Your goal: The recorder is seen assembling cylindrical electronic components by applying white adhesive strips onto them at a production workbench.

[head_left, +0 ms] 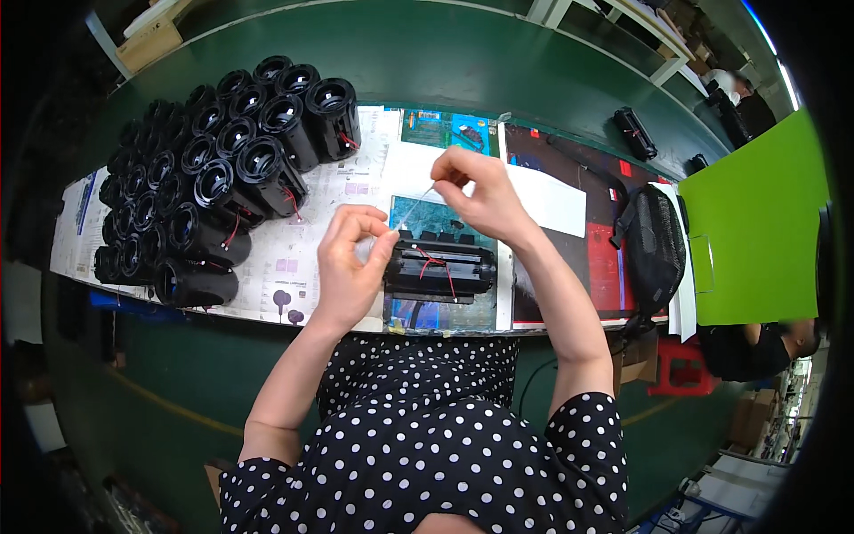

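A thin, pale, thread-like strip runs slantwise between my hands; its exact kind is too small to tell. My left hand pinches its lower end between thumb and fingers. The upper end is in the closed fingertips of my right hand, farther back and to the right. Just below them a black cylindrical housing lies on its side on the bench, with red wires across its open middle. Neither hand touches this housing.
Many black cylindrical housings stand crowded on the left of the bench, some with red wires hanging. White paper lies behind my right wrist. A black mesh bag and a bright green panel are at the right. Another person sits beyond.
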A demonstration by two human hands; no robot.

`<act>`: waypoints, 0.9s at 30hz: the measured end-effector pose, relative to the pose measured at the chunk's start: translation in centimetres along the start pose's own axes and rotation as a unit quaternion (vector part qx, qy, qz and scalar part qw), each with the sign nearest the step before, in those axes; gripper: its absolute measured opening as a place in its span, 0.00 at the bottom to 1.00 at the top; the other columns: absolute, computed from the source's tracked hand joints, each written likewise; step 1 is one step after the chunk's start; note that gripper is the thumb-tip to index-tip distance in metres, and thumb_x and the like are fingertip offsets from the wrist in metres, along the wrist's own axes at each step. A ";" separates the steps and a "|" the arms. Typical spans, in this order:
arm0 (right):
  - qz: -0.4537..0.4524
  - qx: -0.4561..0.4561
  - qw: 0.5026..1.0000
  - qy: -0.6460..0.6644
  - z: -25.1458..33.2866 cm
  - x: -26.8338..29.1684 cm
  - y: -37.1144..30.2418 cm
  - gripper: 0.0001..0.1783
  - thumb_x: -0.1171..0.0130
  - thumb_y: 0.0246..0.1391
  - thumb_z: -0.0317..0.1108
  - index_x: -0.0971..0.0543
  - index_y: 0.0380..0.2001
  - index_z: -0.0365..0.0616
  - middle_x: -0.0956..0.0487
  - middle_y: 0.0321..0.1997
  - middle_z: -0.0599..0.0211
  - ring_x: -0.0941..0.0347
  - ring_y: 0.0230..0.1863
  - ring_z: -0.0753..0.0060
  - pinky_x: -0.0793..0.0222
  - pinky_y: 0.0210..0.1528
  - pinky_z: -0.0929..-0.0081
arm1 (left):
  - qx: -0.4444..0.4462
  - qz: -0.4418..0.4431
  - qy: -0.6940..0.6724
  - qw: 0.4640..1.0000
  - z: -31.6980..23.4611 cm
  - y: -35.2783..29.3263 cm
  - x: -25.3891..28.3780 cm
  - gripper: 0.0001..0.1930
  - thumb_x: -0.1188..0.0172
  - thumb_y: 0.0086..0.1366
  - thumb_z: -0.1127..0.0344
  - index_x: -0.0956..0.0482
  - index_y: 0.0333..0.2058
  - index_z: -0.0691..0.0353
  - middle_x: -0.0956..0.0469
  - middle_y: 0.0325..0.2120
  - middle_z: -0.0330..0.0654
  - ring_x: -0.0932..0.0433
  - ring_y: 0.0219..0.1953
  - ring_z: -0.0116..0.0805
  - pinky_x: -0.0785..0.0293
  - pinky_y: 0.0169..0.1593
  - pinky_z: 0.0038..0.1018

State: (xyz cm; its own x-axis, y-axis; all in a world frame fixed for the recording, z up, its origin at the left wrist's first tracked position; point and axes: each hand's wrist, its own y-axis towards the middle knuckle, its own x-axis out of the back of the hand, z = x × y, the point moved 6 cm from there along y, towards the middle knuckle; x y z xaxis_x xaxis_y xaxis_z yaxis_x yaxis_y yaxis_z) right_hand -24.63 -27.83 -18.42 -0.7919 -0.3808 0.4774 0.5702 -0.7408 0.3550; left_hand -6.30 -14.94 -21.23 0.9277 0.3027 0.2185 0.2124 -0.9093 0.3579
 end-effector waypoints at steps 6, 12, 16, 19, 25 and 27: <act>-0.005 0.006 0.999 -0.051 7.0 2.4 -10.5 0.07 0.31 0.56 0.19 0.18 0.36 0.37 0.17 0.32 0.60 0.19 0.30 0.66 0.23 0.34 0.69 | -0.075 0.128 0.111 0.983 -3.9 -3.6 0.7 0.08 0.26 0.60 0.73 0.20 0.33 0.63 0.23 0.50 0.48 0.28 0.59 0.50 0.33 0.64 0.44; -0.026 -0.039 0.989 -0.141 5.7 -1.5 -15.1 0.09 0.33 0.54 0.16 0.21 0.35 0.37 0.23 0.31 0.58 0.20 0.30 0.54 0.24 0.31 0.61 | -0.089 0.112 0.213 0.967 -3.5 -5.7 -0.9 0.10 0.24 0.58 0.73 0.20 0.32 0.62 0.29 0.41 0.47 0.31 0.48 0.49 0.33 0.54 0.45; -0.073 0.010 0.968 -0.241 7.1 -0.7 -12.7 0.09 0.35 0.53 0.16 0.22 0.35 0.39 0.23 0.31 0.57 0.21 0.31 0.49 0.24 0.31 0.58 | -0.043 0.117 0.200 0.972 -3.5 -2.8 -1.1 0.08 0.27 0.61 0.73 0.20 0.32 0.66 0.28 0.40 0.46 0.30 0.47 0.47 0.32 0.53 0.39; -0.053 -0.016 0.968 -0.246 6.7 -0.6 -11.7 0.08 0.36 0.55 0.17 0.23 0.35 0.39 0.23 0.31 0.56 0.20 0.31 0.47 0.24 0.32 0.56 | 0.000 0.137 0.189 0.972 -2.7 -1.4 -1.2 0.08 0.27 0.62 0.73 0.20 0.32 0.67 0.28 0.40 0.46 0.29 0.47 0.45 0.31 0.54 0.38; -0.018 -0.069 0.974 -0.214 6.5 0.0 -11.1 0.08 0.37 0.56 0.17 0.23 0.35 0.40 0.21 0.32 0.56 0.18 0.32 0.44 0.23 0.32 0.55 | 0.029 0.163 0.171 0.971 -2.7 -1.2 -1.1 0.08 0.28 0.63 0.72 0.20 0.32 0.68 0.29 0.39 0.46 0.27 0.48 0.44 0.29 0.55 0.38; -0.018 -0.062 0.972 -0.225 6.7 -0.2 -11.1 0.07 0.37 0.57 0.18 0.23 0.36 0.40 0.21 0.32 0.56 0.18 0.32 0.45 0.22 0.32 0.54 | 0.025 0.161 0.183 0.970 -2.9 -1.4 -1.2 0.08 0.28 0.63 0.73 0.20 0.32 0.68 0.29 0.40 0.46 0.27 0.48 0.44 0.29 0.55 0.38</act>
State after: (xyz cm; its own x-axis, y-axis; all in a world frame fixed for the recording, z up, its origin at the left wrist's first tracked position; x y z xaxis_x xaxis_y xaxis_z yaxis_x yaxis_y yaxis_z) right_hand -29.37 -15.81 -17.06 -0.6185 -0.0939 0.7801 0.4914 -0.8209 0.2908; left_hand -8.55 -13.18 -19.40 0.7796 0.0729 0.6220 -0.0478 -0.9834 0.1751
